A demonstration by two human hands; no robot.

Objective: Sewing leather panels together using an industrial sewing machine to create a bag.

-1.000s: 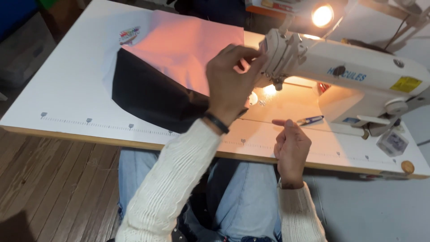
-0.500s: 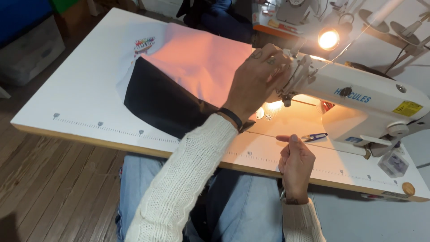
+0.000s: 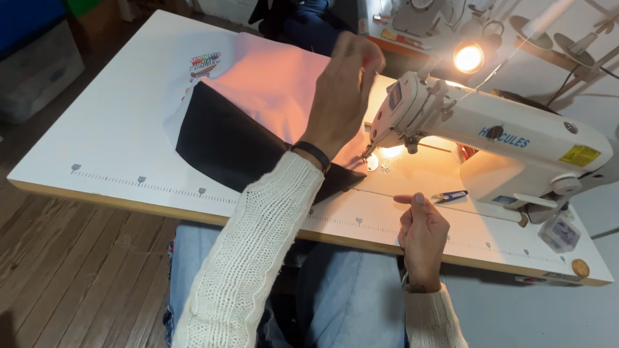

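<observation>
Fingertips of the left hand (image 3: 342, 96) pinch together, raised just left of the sewing machine (image 3: 490, 138) head — whether they hold thread cannot be told — while the right hand (image 3: 422, 235), loosely curled and empty, rests near the blue snips (image 3: 451, 195), the black fabric (image 3: 238, 148) lying leftward.

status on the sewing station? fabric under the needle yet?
Done: black fabric piece and pink fabric piece lie beside the white sewing machine. In hand: left hand raised at the machine head, right hand resting on the white table. Left: no stitching visible; small blue snips untouched.
</observation>
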